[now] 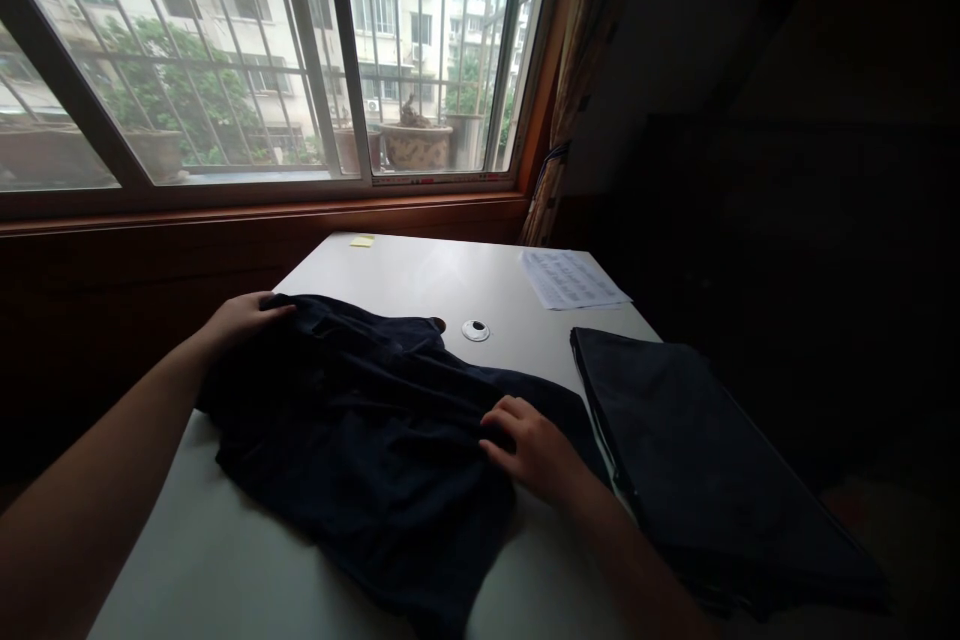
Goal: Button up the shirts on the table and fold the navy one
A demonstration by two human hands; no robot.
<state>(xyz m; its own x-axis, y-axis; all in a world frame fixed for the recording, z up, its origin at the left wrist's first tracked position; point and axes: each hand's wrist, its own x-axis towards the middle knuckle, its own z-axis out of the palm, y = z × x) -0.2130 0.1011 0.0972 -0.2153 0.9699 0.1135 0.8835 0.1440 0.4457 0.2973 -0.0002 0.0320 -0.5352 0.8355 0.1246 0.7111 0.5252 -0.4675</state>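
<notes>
A dark navy garment [375, 440] lies spread and wrinkled over the white table, its lower end reaching toward me. My left hand [240, 322] grips its far left edge, with the thumb over the cloth and some fingers hidden. On the right part of the same garment, my right hand [531, 445] has its fingers and thumb curled around a bit of the cloth. Just beyond that hand lies a neat stack of folded dark cloth [667, 440] along the table's right side.
The white table [450, 270] stands below a barred window [420, 50]. Printed sheets [574, 280] lie at its far right corner, and a yellow note [361, 242] at the far left. A round white grommet cover [475, 330] sits mid-table. A curtain [551, 180] hangs beside the window.
</notes>
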